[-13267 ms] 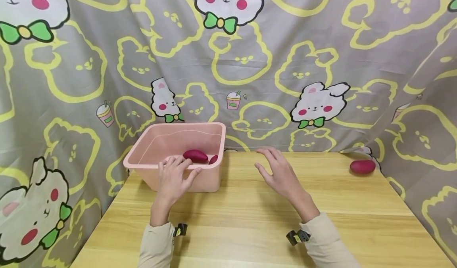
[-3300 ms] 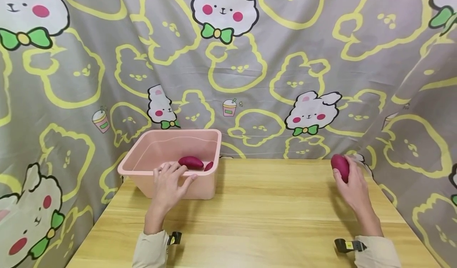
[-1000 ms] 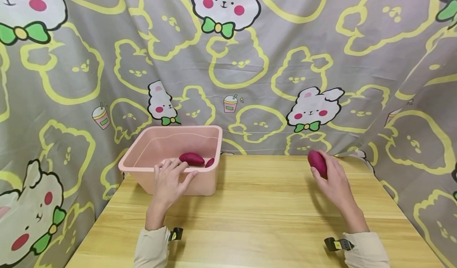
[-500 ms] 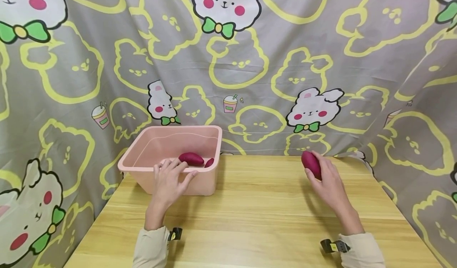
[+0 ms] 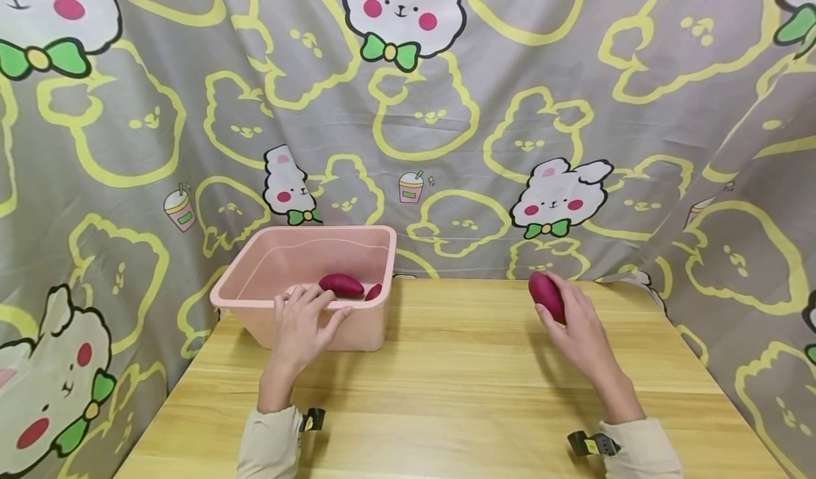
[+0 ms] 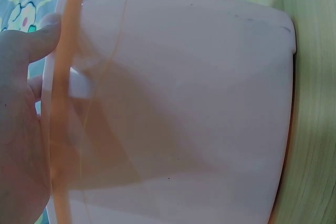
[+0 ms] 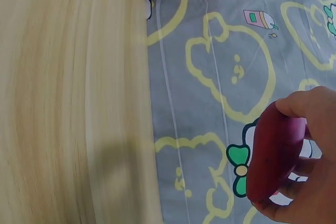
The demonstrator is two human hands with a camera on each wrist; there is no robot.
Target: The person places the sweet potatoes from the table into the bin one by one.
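In the head view a pink plastic bin (image 5: 366,330) stands on the wooden table at the left. My left hand (image 5: 302,327) grips its near rim, fingers bent over the edge; in the left wrist view the thumb (image 6: 44,38) lies along the rim. A purple sweet potato (image 5: 341,285) lies inside the bin, and part of another purple piece (image 5: 374,292) shows at its right wall. My right hand (image 5: 580,330) holds a purple sweet potato (image 5: 546,297) above the table's right half. The right wrist view shows this sweet potato (image 7: 275,150) between thumb and fingers.
A grey patterned curtain (image 5: 440,238) hangs behind the wooden table (image 5: 459,380) and along both sides. The table's back edge meets the curtain. A small black camera is strapped at each wrist.
Over ten seconds ago the sweet potato lay at the table's far right; my right hand then picked it up. Lately it has drifted left with it. My left hand stays on the rim.
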